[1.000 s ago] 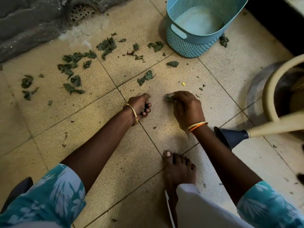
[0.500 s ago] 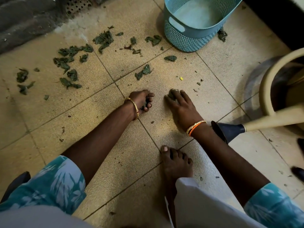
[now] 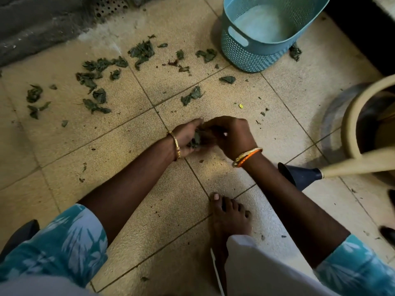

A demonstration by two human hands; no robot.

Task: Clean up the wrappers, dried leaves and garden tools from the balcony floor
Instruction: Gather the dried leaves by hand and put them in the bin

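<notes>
The person wears a top with short sleeves. The left sleeve (image 3: 64,242) is teal blue with pale white leaf and flower shapes on it. The right sleeve (image 3: 354,268) has the same teal and white pattern. On the left wrist sits a thin gold bangle (image 3: 176,144) with a small bumpy part on it. On the right wrist are bangles (image 3: 246,157) close together, gold and bright orange. A white cloth (image 3: 263,268) covers the leg, with a thin white edge beside it. One bare foot (image 3: 228,216) shows, with no shoe on it.
</notes>
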